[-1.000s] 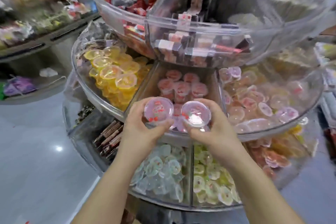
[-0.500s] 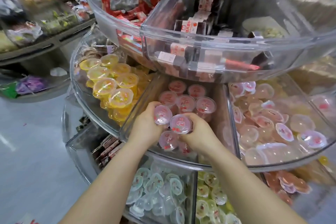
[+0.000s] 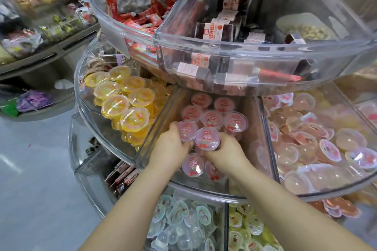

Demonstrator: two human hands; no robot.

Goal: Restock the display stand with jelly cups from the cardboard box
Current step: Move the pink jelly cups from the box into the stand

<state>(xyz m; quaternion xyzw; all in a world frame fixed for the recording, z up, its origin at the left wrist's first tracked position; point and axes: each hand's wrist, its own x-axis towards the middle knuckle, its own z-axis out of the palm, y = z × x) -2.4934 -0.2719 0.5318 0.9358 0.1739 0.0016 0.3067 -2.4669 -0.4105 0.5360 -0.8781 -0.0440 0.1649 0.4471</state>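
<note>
Both my hands are inside the middle tier's centre compartment of a clear round display stand. My left hand grips a pink jelly cup with a cherry-print lid. My right hand grips a second pink jelly cup right beside it. The two cups touch each other and sit just in front of several upright pink jelly cups standing in rows at the back. Two more pink cups lie lower, near the front wall. No cardboard box is in view.
Yellow jelly cups fill the compartment to the left, loose pink and pale cups the one to the right. The top tier overhangs closely, holding red and dark snack packs. The lower tier holds blue-white cups and yellow-green cups. Another shelf stands at left.
My hands have carried the two pink cups from the front rim forward and down into the centre compartment, up against the standing rows. The camera has moved closer.
</note>
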